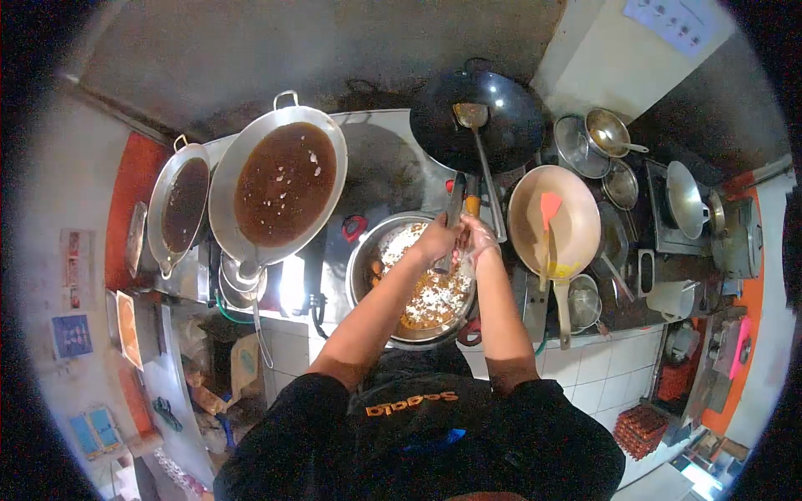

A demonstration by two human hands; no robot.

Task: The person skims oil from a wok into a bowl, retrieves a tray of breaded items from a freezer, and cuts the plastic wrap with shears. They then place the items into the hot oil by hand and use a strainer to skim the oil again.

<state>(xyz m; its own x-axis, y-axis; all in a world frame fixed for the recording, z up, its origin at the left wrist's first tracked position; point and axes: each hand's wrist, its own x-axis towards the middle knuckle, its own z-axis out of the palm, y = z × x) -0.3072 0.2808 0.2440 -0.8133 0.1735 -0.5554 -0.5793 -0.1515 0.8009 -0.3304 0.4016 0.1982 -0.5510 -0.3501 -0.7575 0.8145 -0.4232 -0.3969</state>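
Observation:
Both of my hands are close together over the right half of a large metal bowl [359, 280]. In the bowl lies brown food with white shreds or powder [430, 301] on top. My left hand [438, 240] has its fingers closed round a dark, long object [455, 200] that points up and away; what it is I cannot make out. Beside it, my right hand [478, 237] seems to wear a clear glove, and its fingers are bent in near the same object. Whether it grips anything is hidden.
Two wide pans [219, 188] [153, 217] of dark brown liquid stand left. Behind the bowl is a black wok [430, 125] with a long-handled turner [472, 117]. A pale pan [526, 200] with a red spatula [550, 204], strainers [583, 301] and a white pot [672, 296] stand right.

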